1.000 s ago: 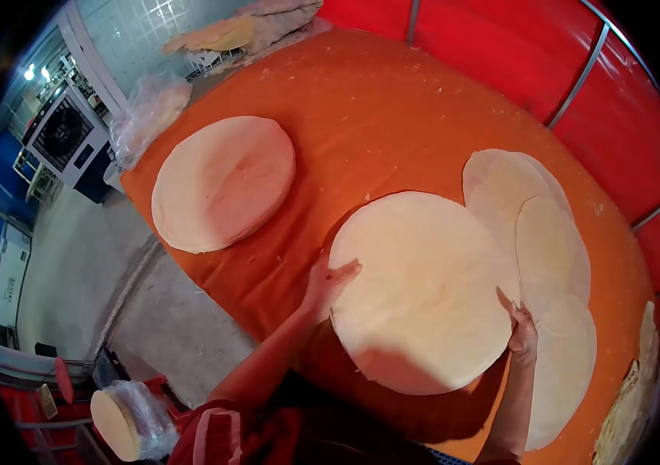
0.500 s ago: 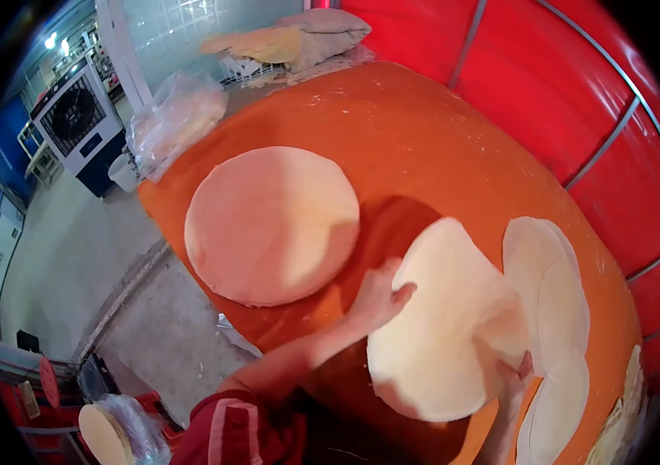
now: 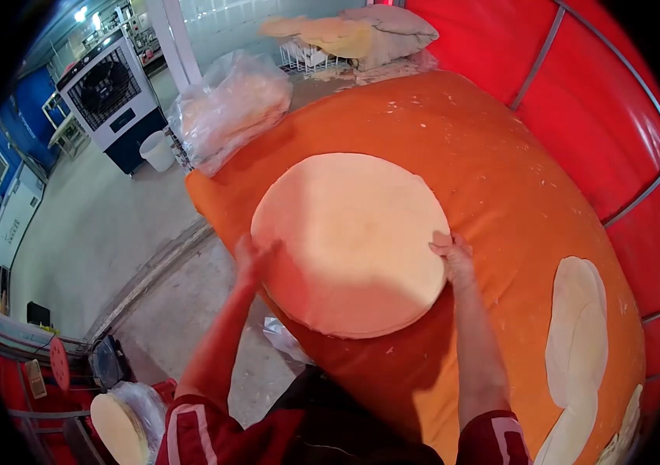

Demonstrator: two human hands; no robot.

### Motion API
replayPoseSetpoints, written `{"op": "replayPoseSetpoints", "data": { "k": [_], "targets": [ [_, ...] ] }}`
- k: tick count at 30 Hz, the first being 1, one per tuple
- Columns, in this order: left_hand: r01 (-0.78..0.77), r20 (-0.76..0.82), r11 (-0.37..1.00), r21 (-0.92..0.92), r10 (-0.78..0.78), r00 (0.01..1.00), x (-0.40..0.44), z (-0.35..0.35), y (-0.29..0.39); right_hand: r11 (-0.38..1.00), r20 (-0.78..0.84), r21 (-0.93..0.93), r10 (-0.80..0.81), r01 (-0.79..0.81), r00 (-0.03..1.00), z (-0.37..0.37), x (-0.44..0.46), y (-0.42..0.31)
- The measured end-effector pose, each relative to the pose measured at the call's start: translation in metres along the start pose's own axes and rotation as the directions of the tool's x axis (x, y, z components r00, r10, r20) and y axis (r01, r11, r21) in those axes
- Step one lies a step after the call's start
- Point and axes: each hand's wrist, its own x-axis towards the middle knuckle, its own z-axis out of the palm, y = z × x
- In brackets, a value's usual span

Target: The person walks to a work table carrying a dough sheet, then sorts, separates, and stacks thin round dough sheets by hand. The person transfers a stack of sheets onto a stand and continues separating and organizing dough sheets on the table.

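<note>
A stack of large round flatbreads [image 3: 353, 232] lies on the orange cloth in front of me. My left hand [image 3: 251, 260] grips its left edge, thumb resting on top. At the opposite edge my right hand [image 3: 455, 252] pinches the rim, with thumb and fingertips over the top sheet and the other fingers partly hidden. The top flatbread lies flat, nearly lined up with those beneath it. Several thin flatbreads [image 3: 575, 333] overlap in a row along the right side of the orange cloth [image 3: 500, 186].
Clear plastic bags [image 3: 229, 101] sit at the far left corner. Behind them a wire basket [image 3: 310, 58] stands near folded cloths [image 3: 399, 35]. An air cooler [image 3: 109, 101] and white bucket [image 3: 158, 151] are on the floor. Red sheeting [image 3: 578, 101] on metal bars borders the right.
The flatbread held between my hands on the right has come onto the round stack. Both hands moved left with it to the stack's opposite edges. The view has shifted.
</note>
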Motion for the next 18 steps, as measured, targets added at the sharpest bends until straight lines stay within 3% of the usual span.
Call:
{"op": "replayPoseSetpoints", "data": {
  "k": [2, 4, 5, 7, 8, 9, 10, 11, 12, 14, 15, 16, 17, 18],
  "targets": [
    [-0.038, -0.028, 0.999, -0.031, 0.037, 0.999, -0.028, -0.017, 0.05, 0.995, -0.024, -0.097, 0.033, -0.035, 0.999, 0.002, 0.003, 0.005],
    [0.027, -0.078, 0.987, 0.159, -0.015, 0.997, -0.036, -0.018, 0.066, 0.982, 0.068, -0.188, -0.015, 0.028, 0.998, -0.006, 0.003, 0.003],
    [0.023, -0.053, 0.987, 0.158, -0.015, 0.998, -0.036, -0.018, 0.065, 0.981, 0.045, -0.191, -0.011, 0.019, 0.999, -0.008, -0.003, 0.004],
    [-0.106, -0.173, 0.968, 0.226, 0.147, 0.974, -0.03, -0.023, 0.056, 0.907, -0.215, -0.329, -0.343, 0.263, 0.914, 0.002, -0.023, -0.005],
    [-0.12, -0.145, 0.968, 0.22, 0.154, 0.977, -0.029, -0.017, 0.041, 0.894, -0.077, -0.174, -0.43, 0.413, 0.899, -0.034, 0.0, 0.048],
    [-0.191, -0.095, 0.974, 0.119, 0.203, 0.975, -0.03, -0.007, 0.014, 0.884, -0.093, -0.281, -0.414, 0.375, 0.906, -0.005, -0.012, 0.043],
    [-0.267, -0.043, 0.964, 0.001, 0.267, 0.963, -0.03, 0.004, -0.01, 0.818, -0.071, -0.137, -0.571, 0.559, 0.818, 0.009, -0.022, 0.056],
    [-0.311, -0.039, 0.94, 0.144, 0.319, 0.947, -0.027, 0.01, -0.036, 0.777, -0.079, -0.311, -0.594, 0.547, 0.8, 0.013, -0.025, 0.059],
    [-0.222, -0.046, 0.749, -0.625, 0.249, 0.968, -0.029, 0.024, -0.053, 0.686, -0.074, -0.516, -0.632, 0.513, 0.772, 0.012, -0.028, 0.06],
    [0.001, 0.07, 0.867, -0.499, 0.039, 0.997, -0.034, -0.003, 0.004, 0.435, 0.008, -0.798, -0.684, 0.417, 0.73, 0.016, -0.024, 0.063],
    [-0.159, 0.093, 0.902, -0.401, 0.212, 0.973, -0.005, -0.01, -0.044, 0.376, 0.032, -0.846, -0.673, 0.379, 0.739, 0.011, -0.027, 0.057],
    [-0.235, 0.068, 0.921, -0.312, 0.268, 0.961, 0.001, -0.018, -0.041, 0.824, -0.124, -0.531, -0.304, 0.196, 0.944, 0.025, -0.057, 0.013],
    [-0.309, 0.031, 0.926, -0.214, 0.323, 0.946, 0.009, -0.03, -0.039, 0.793, -0.133, -0.596, -0.248, 0.122, 0.96, 0.021, -0.069, -0.004],
    [-0.233, 0.175, 0.901, -0.365, 0.312, 0.934, 0.044, -0.025, -0.074, 0.512, -0.087, -0.815, -0.574, 0.273, 0.814, -0.014, -0.067, 0.008]
  ]
}}
